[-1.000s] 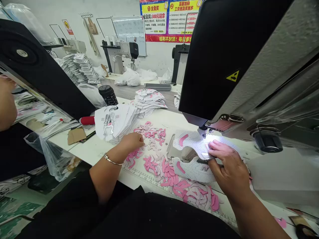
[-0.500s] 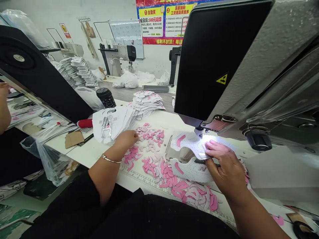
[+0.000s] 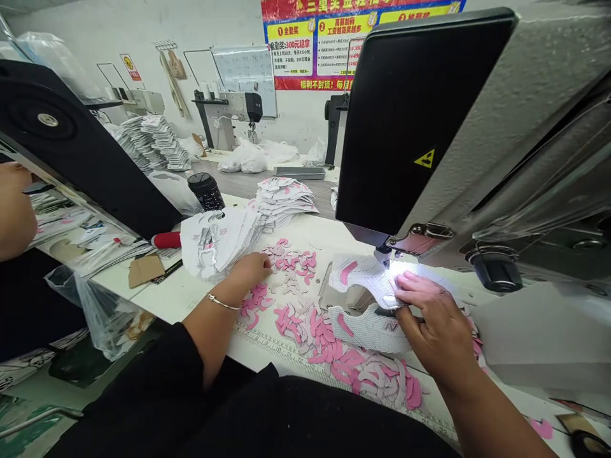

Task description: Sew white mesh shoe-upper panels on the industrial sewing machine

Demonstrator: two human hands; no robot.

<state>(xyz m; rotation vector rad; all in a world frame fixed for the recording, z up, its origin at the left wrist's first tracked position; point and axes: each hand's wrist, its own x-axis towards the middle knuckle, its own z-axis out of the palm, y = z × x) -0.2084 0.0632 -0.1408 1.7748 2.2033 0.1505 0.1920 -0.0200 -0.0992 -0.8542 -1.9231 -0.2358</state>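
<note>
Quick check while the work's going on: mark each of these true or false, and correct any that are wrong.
1. The right hand has its fingers on a white mesh shoe upper under the sewing machine head. True.
2. The left hand grips the black tumbler. False: it rests at the pink pieces, and the tumbler stands farther off.
3. A metal bangle circles the left wrist. True.
4. The pink cut pieces sit in a plastic bin. False: they lie loose on the table.
5. A ruler scale runs along the table's near edge. True.
</note>
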